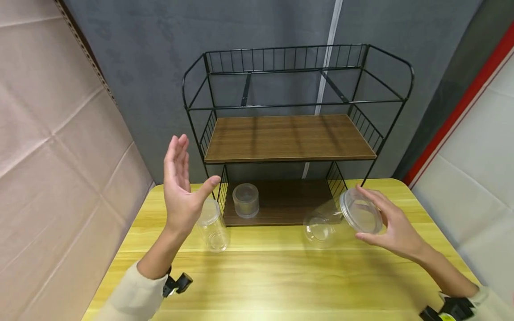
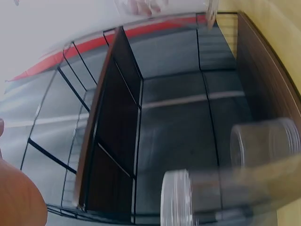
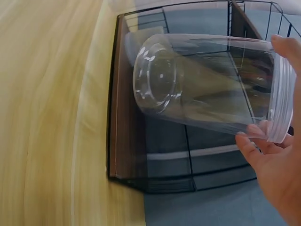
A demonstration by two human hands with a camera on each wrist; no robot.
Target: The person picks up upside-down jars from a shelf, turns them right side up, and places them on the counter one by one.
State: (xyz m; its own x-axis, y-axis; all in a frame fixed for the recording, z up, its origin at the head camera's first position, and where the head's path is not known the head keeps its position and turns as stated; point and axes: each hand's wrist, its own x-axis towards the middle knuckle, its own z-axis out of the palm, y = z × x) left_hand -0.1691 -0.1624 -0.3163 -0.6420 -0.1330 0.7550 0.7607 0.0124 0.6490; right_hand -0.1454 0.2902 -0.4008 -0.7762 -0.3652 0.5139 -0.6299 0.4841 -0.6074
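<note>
My right hand [image 1: 395, 223] grips a tall clear plastic jar [image 1: 321, 227] by its lidded top, fingers and thumb around the lid [image 1: 363, 211]. In the right wrist view this jar [image 3: 207, 84] is tilted, its base toward the lower shelf. My left hand [image 1: 182, 187] is raised with fingers straight and thumb spread, holding nothing. Just behind it, another tall clear jar [image 1: 214, 232] stands on the table at the shelf's front left. A short clear jar [image 1: 246, 200] sits on the left end of the lower shelf.
A black wire rack [image 1: 295, 104] stands at the back of the yellow wood table [image 1: 265, 276]. It has a brown middle shelf [image 1: 289, 138] and a brown lower shelf [image 1: 285, 200]. Its top tier is an open metal frame. Pale cloth walls stand at both sides.
</note>
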